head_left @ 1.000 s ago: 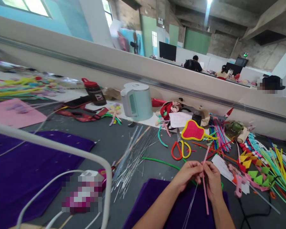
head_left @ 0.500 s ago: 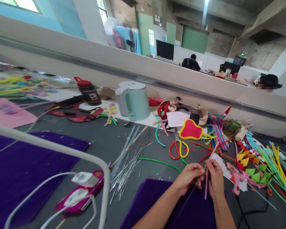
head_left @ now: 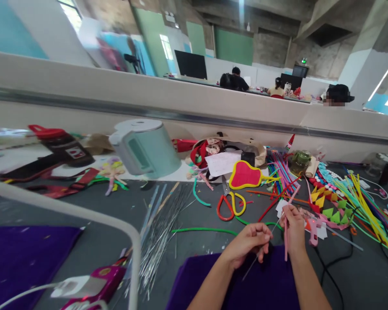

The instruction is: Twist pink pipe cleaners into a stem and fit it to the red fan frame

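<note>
My left hand (head_left: 249, 244) is closed, pinching a thin silvery wire (head_left: 249, 269) that slants up toward my right hand. My right hand (head_left: 293, 227) is closed around a pink pipe cleaner (head_left: 286, 247), whose upper end pokes out above the fingers and whose lower end hangs below. Whether the wire's upper tip touches the pink pipe cleaner I cannot tell. Both hands hover over a folded purple cloth (head_left: 197, 275). Beyond them lie scissors (head_left: 225, 209) with one red and one yellow handle, and a green pipe cleaner (head_left: 203, 230).
Loose metal wires (head_left: 158, 245) lie left of the cloth. A kettle (head_left: 151, 150) stands at the back beside a tilted-looking bottle (head_left: 64, 146). To the right are a pink glue gun (head_left: 313, 230) and bundled pipe cleaners (head_left: 368, 215). A white frame bar (head_left: 134, 258) crosses the left foreground.
My view has swung to the right. My hands have drawn slightly apart, and the wire in my left hand shows more clearly. The pink pipe cleaner stays in my right hand.
</note>
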Motion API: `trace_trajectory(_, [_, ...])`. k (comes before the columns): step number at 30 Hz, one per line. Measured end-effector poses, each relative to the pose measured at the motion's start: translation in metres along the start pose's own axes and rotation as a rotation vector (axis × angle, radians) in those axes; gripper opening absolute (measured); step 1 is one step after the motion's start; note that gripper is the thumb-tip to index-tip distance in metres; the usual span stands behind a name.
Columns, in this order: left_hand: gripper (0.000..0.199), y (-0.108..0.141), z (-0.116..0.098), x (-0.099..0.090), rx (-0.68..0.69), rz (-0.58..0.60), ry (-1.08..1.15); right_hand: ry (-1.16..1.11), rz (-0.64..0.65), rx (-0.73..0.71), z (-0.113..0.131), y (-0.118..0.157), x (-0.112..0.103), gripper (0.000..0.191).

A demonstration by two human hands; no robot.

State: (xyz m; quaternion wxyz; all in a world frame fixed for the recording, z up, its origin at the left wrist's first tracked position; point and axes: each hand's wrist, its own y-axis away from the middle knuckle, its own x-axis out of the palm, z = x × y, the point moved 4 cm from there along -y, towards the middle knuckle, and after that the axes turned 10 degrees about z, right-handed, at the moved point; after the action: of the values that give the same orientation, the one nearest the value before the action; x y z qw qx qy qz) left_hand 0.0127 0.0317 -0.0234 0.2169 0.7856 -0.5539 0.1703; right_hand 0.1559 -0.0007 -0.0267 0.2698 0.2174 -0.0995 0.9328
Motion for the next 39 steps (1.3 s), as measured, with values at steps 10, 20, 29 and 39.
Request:
trace_trajectory(10, [0.026,-0.004,0.002,-0.009,0.153,-0.221,0.234,0.081,0.283,0.170,-0.015,0.017,0.028,0.023])
trace_trajectory(20, [0.018,-0.004,0.005,-0.001,0.077,-0.002,0.438,-0.068,0.317,0.208,-0.010,0.017,0.028,0.018])
trace_trajectory(29, [0.017,-0.004,0.002,0.002,0.103,-0.002,0.391,-0.032,0.303,0.171,-0.008,0.016,0.029,0.023])
trace_trajectory(39, [0.019,-0.003,0.003,0.008,0.049,-0.056,0.264,0.058,0.169,0.045,0.000,0.012,0.018,0.023])
